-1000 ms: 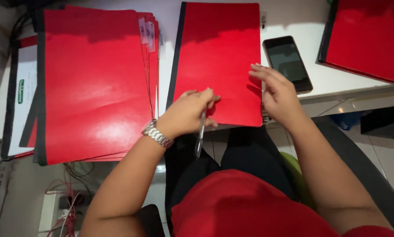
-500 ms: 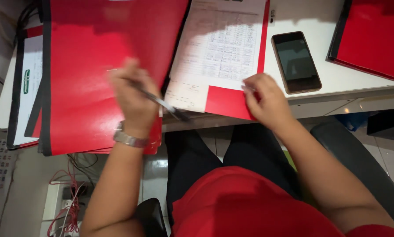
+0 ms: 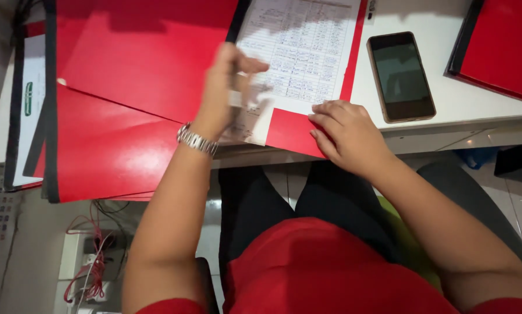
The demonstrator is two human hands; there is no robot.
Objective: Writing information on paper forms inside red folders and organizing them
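Observation:
A red folder point(image 3: 296, 131) lies open on the white desk point(image 3: 453, 107), its cover point(image 3: 150, 52) turned over to the left onto a stack. Inside is a white printed sheet point(image 3: 302, 52) with a table of rows. My left hand point(image 3: 223, 87), blurred and with a metal watch point(image 3: 196, 141) on the wrist, hovers over the sheet's left edge; its fingers are curled around a pen that shows only as a pale blur. My right hand point(image 3: 345, 131) rests flat on the folder's red lower corner, just below the sheet, holding nothing.
A stack of red folders point(image 3: 109, 160) with black spines fills the desk's left side. A dark phone point(image 3: 400, 75) lies right of the open folder, and another red folder point(image 3: 505, 46) sits at the far right. Red cables and a power strip point(image 3: 89, 264) are on the floor.
The folder went from closed to open, its cover flipped left. My left hand swung left with the pen, then back onto the sheet. My right hand settled on the folder's lower corner.

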